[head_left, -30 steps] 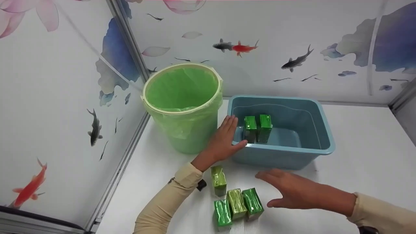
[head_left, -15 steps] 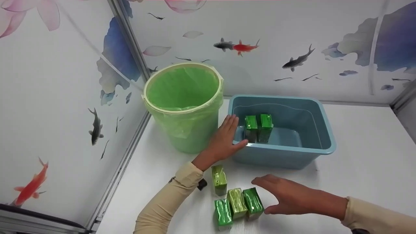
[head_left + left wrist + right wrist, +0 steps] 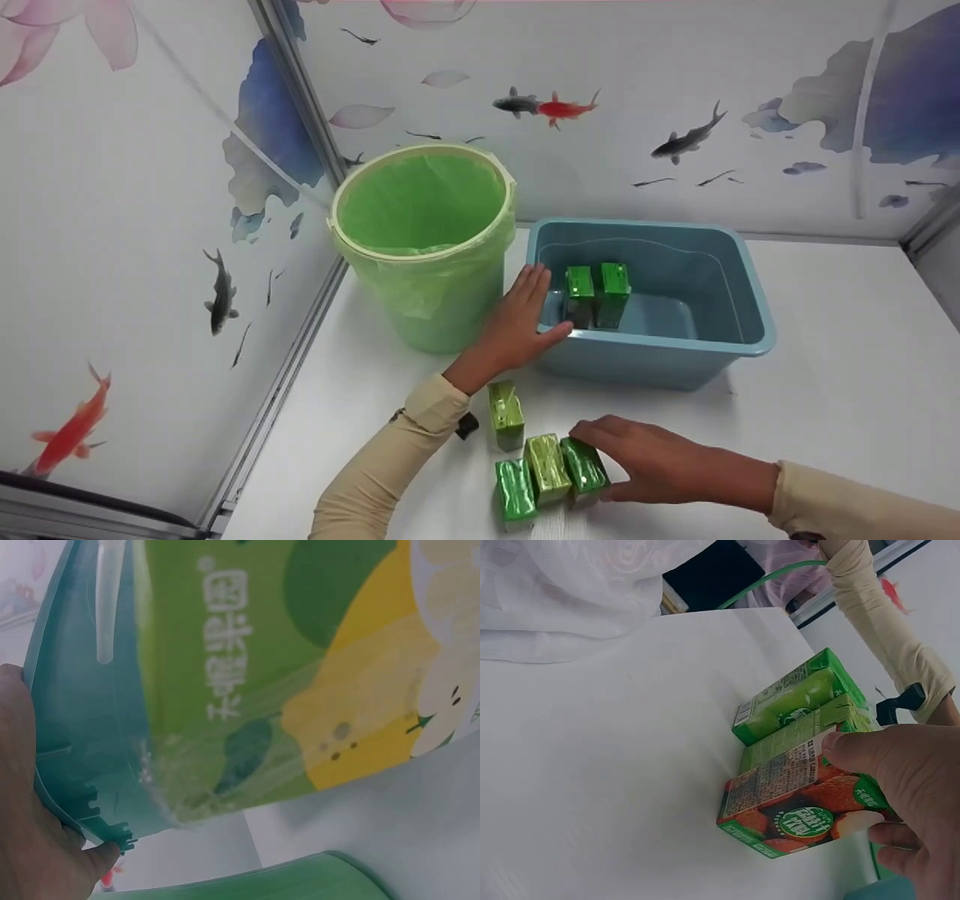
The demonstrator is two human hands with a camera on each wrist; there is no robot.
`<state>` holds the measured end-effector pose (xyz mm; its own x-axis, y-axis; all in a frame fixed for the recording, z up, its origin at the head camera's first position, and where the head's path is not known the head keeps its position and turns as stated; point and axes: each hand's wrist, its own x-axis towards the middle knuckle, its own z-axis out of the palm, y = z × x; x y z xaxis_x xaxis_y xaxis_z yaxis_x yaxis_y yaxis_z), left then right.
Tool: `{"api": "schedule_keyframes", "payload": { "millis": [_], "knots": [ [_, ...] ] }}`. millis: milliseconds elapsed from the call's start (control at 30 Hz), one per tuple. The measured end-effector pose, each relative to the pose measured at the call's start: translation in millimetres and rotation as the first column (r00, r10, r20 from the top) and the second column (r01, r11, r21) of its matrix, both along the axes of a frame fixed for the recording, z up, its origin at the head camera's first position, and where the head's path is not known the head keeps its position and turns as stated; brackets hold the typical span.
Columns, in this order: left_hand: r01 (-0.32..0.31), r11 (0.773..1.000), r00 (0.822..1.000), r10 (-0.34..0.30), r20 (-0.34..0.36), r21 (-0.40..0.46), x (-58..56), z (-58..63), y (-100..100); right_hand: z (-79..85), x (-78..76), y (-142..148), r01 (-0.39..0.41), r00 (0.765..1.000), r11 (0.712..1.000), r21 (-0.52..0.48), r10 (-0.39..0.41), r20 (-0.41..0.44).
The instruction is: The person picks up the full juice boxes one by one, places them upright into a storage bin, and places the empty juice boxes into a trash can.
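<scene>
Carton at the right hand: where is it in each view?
Head: carton at lower centre, by the right hand.
Left wrist: not in it.
Right wrist: right of centre, red-brown fruit print.
Shared landmark: blue tub, right of centre in head, left side in left wrist, bottom edge in right wrist.

Bin (image 3: 450, 307) left of the left fingers (image 3: 534, 283), tub (image 3: 645, 364) right.
Two boxes (image 3: 580, 298) stand in the tub, right of those fingers; the lone box (image 3: 506, 416) sits in front of them. The right fingers (image 3: 600, 430) touch the end box (image 3: 583, 465). Left of these come the middle box (image 3: 549, 469), then the last box (image 3: 515, 491).
</scene>
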<state>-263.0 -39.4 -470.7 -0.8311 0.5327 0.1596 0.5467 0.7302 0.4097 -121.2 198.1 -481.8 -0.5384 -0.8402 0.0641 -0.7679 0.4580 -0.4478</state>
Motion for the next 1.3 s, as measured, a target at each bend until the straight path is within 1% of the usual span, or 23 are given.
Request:
{"api": "schedule_keyframes", "payload": {
  "millis": [200, 333, 433, 567, 733, 800, 900, 1000, 1133, 1233, 1300],
  "knots": [
    [-0.004, 1.000, 1.000, 0.004, -0.006, 0.002, -0.2, -0.6, 0.1, -5.9, -1.5, -0.3, 0.019, 0.999, 1.000, -0.013, -0.018, 0.049],
    [-0.008, 1.000, 1.000, 0.008, -0.011, 0.002, -0.2, 0.5, -0.2, -7.0, -2.1, -0.1, 0.027, 0.997, 0.999, -0.028, -0.025, 0.066],
    [-0.013, 1.000, 1.000, 0.012, -0.014, -0.001, 0.1, 1.6, -0.4, -6.0, -2.3, 0.1, 0.044, 0.995, 0.999, -0.022, -0.042, 0.087],
    [-0.011, 1.000, 1.000, 0.011, -0.006, -0.002, 0.8, 1.7, -0.2, -3.5, -2.5, 1.4, 0.070, 0.990, 0.998, 0.010, -0.070, 0.120],
    [-0.009, 1.000, 1.000, 0.009, -0.001, 0.000, 1.1, 0.6, 0.7, 2.8, -1.9, 4.6, 0.084, 0.985, 0.996, 0.041, -0.089, 0.145],
    [-0.006, 1.000, 1.000, 0.006, -0.003, 0.002, 0.9, 0.1, 0.9, 6.0, -1.0, 6.3, 0.080, 0.988, 0.996, 0.027, -0.083, 0.129],
    [0.005, 1.000, 1.000, -0.005, 0.000, 0.012, 0.2, 0.0, 0.6, 10.6, 1.1, 9.2, 0.062, 0.997, 0.998, -0.029, -0.061, 0.052],
    [0.012, 1.000, 1.000, -0.012, 0.003, 0.014, -0.3, -0.9, 0.4, 17.9, 3.5, 11.4, 0.067, 0.998, 0.997, -0.049, -0.067, 0.003],
    [0.009, 1.000, 1.000, -0.009, 0.000, 0.008, -0.1, -1.1, 0.7, 30.1, 4.5, 13.8, 0.092, 0.996, 0.995, -0.041, -0.092, 0.011],
    [0.004, 1.000, 1.000, -0.004, -0.003, 0.011, 0.4, 0.1, 0.9, 37.3, 3.9, 16.0, 0.085, 0.996, 0.994, -0.072, -0.087, -0.029],
    [0.003, 1.000, 1.000, -0.003, -0.005, 0.012, 0.5, 0.6, 0.7, 41.9, 3.5, 17.4, 0.065, 0.995, 0.992, -0.110, -0.073, -0.075]
  ]
}}
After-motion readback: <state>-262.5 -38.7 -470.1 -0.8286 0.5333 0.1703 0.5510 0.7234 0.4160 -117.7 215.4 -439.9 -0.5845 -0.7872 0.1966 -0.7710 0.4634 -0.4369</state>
